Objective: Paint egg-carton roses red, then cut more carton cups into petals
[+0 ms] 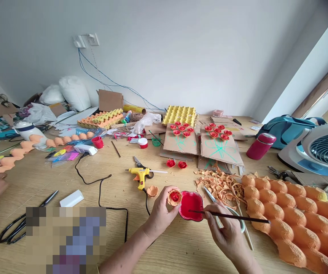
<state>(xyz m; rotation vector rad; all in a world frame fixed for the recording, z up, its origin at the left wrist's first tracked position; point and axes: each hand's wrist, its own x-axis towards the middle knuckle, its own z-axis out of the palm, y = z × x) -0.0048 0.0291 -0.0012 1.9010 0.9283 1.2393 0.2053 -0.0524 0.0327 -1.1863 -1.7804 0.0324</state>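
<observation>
Left fingers (175,209) hold a flower (174,197), right fingers (218,209) a brush (246,218) over red paint (191,201).

I can read no lettering from here. At seven o'clock from my view's centre, the yellow glue gun (141,176) bears small markings, too tiny for me to make out.

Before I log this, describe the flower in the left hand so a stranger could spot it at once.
On the wooden desk, find the red-filled dish at lower middle. Just left of it, the left hand holds the flower. Its orange outer petals around a red centre set it apart from the plain orange flower near the glue gun.
</observation>
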